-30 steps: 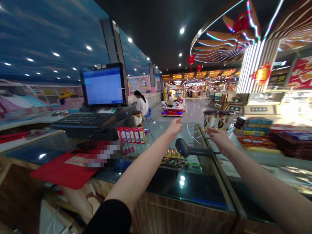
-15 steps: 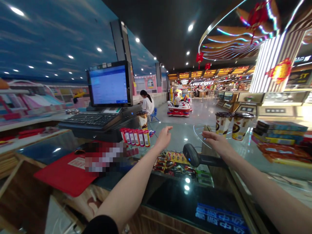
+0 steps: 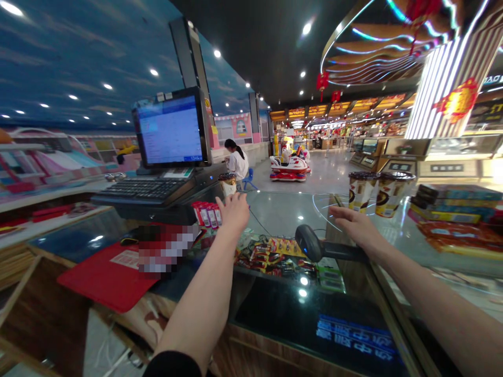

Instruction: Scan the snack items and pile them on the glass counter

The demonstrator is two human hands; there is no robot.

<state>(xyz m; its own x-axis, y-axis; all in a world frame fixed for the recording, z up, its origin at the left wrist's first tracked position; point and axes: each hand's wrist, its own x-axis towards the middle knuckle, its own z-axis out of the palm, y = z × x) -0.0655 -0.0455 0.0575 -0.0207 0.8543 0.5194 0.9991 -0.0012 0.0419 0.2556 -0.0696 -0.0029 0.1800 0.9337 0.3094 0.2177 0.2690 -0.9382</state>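
Brown-and-white, a cup (image 3: pixel 227 182) stands beyond your left hand (image 3: pixel 234 213), its grip spread (contact unclear); your right hand (image 3: pixel 360 229), grip released, is near the scanner (image 3: pixel 309 243).

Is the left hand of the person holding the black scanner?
No, the left hand is by the small red packs, while the black scanner sits apart from it, nearer the right hand.

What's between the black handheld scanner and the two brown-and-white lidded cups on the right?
In the head view, the bare right hand appears between the scanner and the cups; contact with either can't be judged.
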